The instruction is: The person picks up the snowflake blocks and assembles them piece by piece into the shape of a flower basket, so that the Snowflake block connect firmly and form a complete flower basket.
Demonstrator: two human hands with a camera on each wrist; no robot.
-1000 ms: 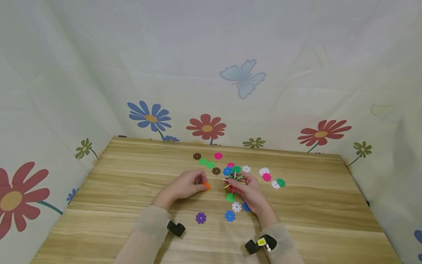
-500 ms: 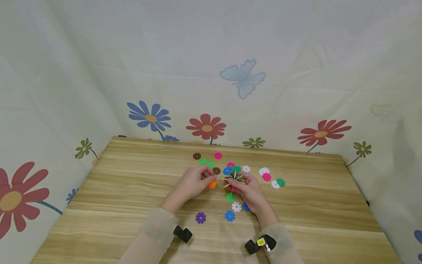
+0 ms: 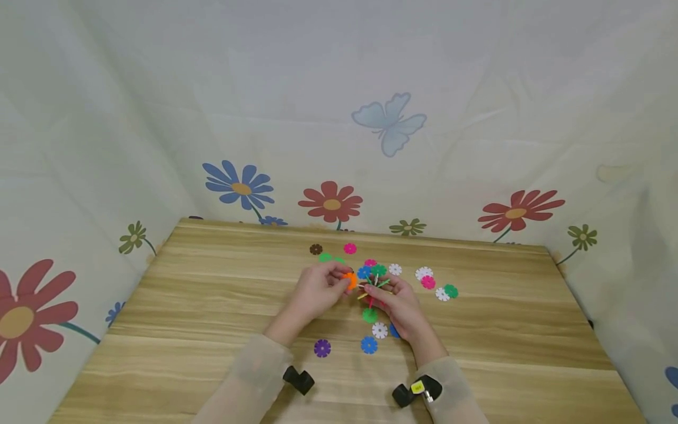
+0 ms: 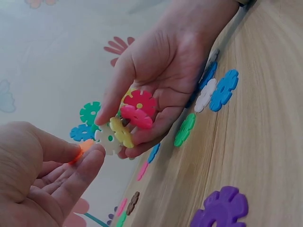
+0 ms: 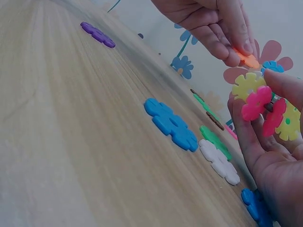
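Note:
My left hand [image 3: 316, 288] pinches an orange snowflake disc [image 3: 351, 281] between thumb and fingers. Opposite it, my right hand [image 3: 405, 306] holds a cluster of interlocked snowflake discs, raised over the table. In the left wrist view the cluster shows a white disc [image 4: 105, 142], a yellow disc [image 4: 121, 133] and red-pink discs [image 4: 140, 102], with green and blue ones behind. The orange disc's edge is right at the white disc there. From the right wrist view, pink discs [image 5: 256, 104] and yellow ones face the camera, and the fingers curl around the cluster's underside.
Loose discs lie flat on the wooden table [image 3: 212, 294]: a purple disc [image 3: 322, 348] and a blue disc [image 3: 369, 345] nearer the front, a brown disc [image 3: 316, 249] and a pink disc [image 3: 350, 248] at the back. White discs [image 3: 424, 273], pink and green ones lie to the right.
My left hand has moved right and a little away from me, bringing the orange disc from the bare tabletop up against the cluster. My right hand has stayed nearly still.

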